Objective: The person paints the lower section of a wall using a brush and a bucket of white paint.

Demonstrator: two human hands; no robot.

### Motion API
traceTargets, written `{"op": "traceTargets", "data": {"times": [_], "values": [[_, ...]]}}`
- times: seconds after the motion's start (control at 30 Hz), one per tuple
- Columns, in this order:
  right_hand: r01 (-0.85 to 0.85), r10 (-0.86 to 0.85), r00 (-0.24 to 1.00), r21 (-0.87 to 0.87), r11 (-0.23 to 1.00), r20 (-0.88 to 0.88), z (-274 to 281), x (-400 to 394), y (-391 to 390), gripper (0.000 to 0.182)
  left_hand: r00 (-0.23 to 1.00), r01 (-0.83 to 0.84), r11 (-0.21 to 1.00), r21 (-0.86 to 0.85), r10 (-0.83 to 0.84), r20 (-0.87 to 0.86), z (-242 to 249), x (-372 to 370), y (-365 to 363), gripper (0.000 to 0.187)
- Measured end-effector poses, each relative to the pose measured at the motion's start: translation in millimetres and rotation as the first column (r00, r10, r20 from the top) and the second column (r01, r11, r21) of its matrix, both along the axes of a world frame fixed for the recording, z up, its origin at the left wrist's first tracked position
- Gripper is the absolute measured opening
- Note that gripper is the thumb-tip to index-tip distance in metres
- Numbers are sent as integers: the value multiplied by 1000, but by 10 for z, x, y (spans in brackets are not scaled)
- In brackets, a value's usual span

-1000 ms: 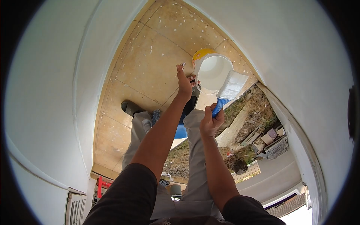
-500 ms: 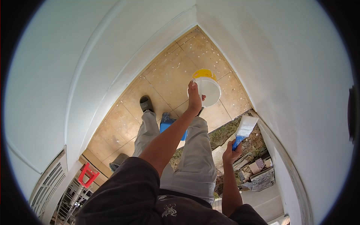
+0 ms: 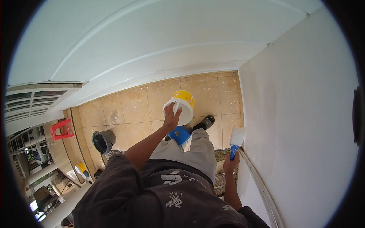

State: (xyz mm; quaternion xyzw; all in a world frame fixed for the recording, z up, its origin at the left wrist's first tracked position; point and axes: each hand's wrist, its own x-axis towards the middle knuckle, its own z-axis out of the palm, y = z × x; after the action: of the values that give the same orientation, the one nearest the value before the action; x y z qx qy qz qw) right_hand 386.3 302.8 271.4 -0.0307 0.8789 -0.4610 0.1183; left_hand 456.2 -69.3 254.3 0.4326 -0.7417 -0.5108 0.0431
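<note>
My left hand (image 3: 172, 118) is closed on the rim of a paint bucket (image 3: 186, 114), white with a yellow band, which is tilted so its pale inside shows. Below it in the view is a blue plastic object (image 3: 179, 135) between my legs. In my right hand (image 3: 230, 164) is a wide paintbrush (image 3: 237, 137), gripped by its paint-spattered blue handle. Its whitish bristles point away from me, close beside the white wall (image 3: 292, 102) on the right.
Paint specks dot the tan tiled floor (image 3: 133, 102). A dark bucket (image 3: 103, 141) stands on the left, with a red plastic stool (image 3: 62, 129) beyond it. Farther down is another yellow-and-white bucket (image 3: 80, 168). White walls meet at a corner ahead, and a louvered window (image 3: 36, 100) is at left.
My view has turned left, bringing the dark bucket and the red stool more into sight. The held paint bucket sits farther left in view, and the brush now points more straight ahead.
</note>
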Motion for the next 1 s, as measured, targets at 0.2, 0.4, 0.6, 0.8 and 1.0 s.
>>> {"op": "traceTargets", "data": {"times": [0.2,0.4,0.6,0.8,1.0], "values": [[-13,22,992,-70,997,122,445,-74,-333,16,936,-341,939,36,336,104,69,1670,-498,69],[-51,49,965,3,999,256,911,-168,-907,12,828,-515,850,-110,526,193,-144,3585,-247,70],[-154,159,987,-121,981,31,924,-186,-1674,18,659,-676,719,-161,687,305,-247,5393,203,78],[-240,257,965,-240,941,43,1314,301,-2318,19,338,-884,453,-111,786,517,-161,6734,882,96],[-426,431,900,-78,901,59,1427,627,-2617,16,36,-994,87,-68,836,547,149,7390,1533,97]]}}
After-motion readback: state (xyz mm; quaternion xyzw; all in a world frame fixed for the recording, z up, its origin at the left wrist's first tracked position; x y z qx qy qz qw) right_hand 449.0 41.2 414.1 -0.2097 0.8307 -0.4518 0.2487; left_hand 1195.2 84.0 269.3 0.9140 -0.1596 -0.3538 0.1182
